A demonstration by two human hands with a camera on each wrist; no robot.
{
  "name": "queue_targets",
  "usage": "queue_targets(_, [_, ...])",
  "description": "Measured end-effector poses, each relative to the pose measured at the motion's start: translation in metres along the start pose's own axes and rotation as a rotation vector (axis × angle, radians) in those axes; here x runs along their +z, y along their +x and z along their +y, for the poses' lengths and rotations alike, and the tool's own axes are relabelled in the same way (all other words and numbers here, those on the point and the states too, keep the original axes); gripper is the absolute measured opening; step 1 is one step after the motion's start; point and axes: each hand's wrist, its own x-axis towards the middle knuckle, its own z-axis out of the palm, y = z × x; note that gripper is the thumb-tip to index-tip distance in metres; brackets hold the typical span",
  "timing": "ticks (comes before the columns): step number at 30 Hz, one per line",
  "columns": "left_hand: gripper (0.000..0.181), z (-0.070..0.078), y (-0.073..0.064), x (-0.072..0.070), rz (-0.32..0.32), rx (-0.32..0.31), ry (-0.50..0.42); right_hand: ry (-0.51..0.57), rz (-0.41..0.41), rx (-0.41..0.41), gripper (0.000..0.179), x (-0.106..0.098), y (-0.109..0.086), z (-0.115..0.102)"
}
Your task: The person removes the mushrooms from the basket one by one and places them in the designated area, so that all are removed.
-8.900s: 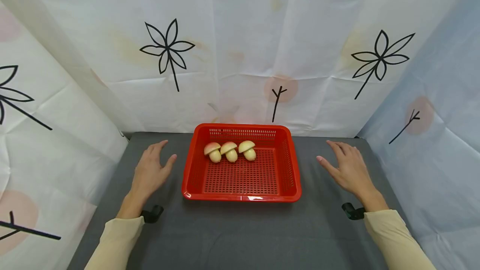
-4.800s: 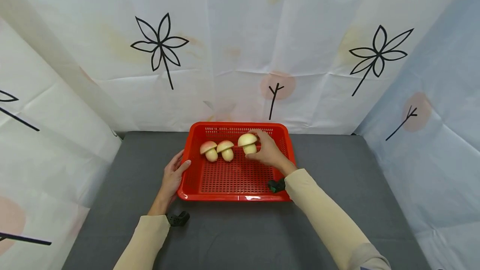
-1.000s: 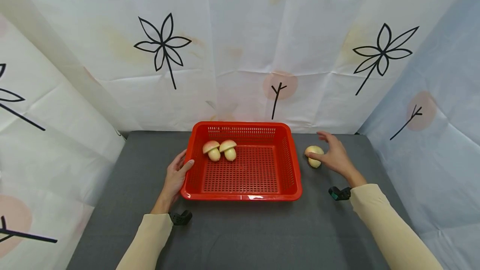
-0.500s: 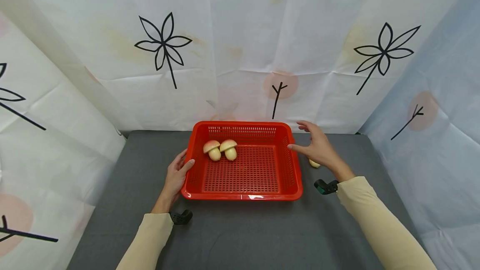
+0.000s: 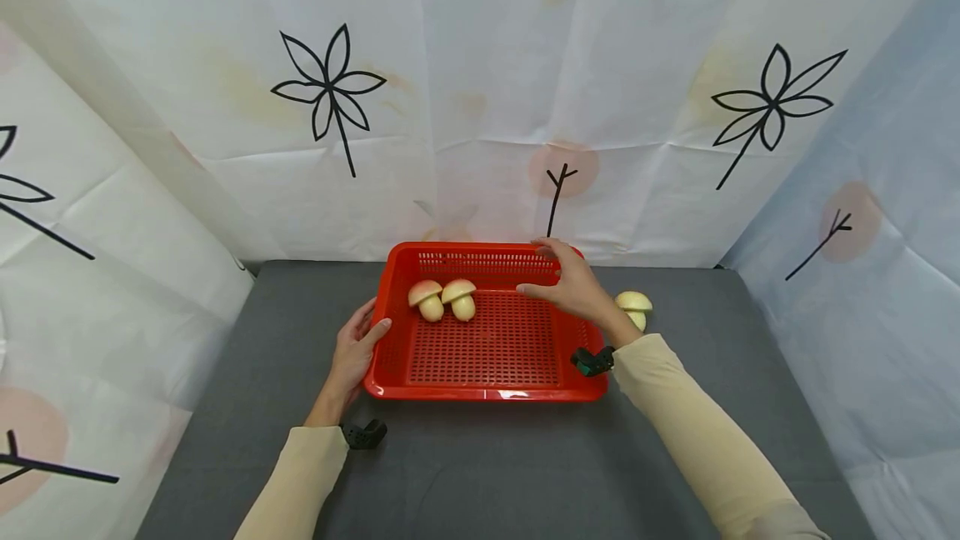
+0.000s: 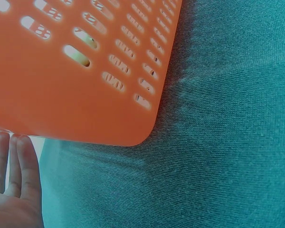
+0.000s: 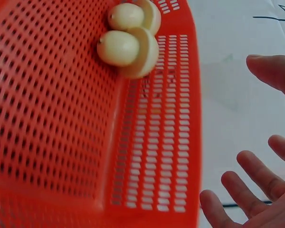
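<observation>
A red plastic basket [image 5: 480,394] with perforated walls sits on the grey table. Inside it, side by side near the back left, lie two toy mushrooms, the left mushroom [image 5: 426,300] and the right mushroom [image 5: 459,299], both pale with a pinkish cap. My left hand [image 5: 351,357] grips the basket's left side, thumb over the rim and fingers along the outer wall. Over the basket's right part hovers my right hand [image 5: 573,282], thumb and fingers spread, holding nothing. A third mushroom [image 5: 633,303] lies on the table right of the basket, partly behind my right wrist.
White cloth walls [image 5: 480,107] with black flower drawings rise behind the table and on both sides. Grey tablecloth [image 5: 465,473] stretches in front of the basket. A black wrist device [image 5: 592,362] sits on my right wrist, and another black wrist device [image 5: 364,435] on the left.
The right hand has taken the rightmost mushroom out, set it on the table at the right, let go and moved left over the basket. Earlier, the left hand came to the basket's side.
</observation>
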Motion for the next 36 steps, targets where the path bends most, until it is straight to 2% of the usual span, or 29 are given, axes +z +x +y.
queue_targets(8, [0.056,0.001,0.0,0.001,0.029,-0.008,0.009,0.1,-0.04,0.056,0.076,0.037,0.022,-0.002])
queue_targets(19, [0.059,0.001,-0.002,0.0,0.008,-0.007,0.003,0.106,-0.102,0.095,0.074,0.088,0.043,0.003])
queue_targets(27, [0.056,0.0,0.0,0.001,0.012,-0.001,-0.005,0.092,-0.154,0.113,0.076,0.108,0.044,-0.001])
queue_targets(36, [0.059,0.0,0.0,0.001,0.004,0.008,-0.003,0.004,-0.142,0.157,0.081,0.119,0.042,0.004])
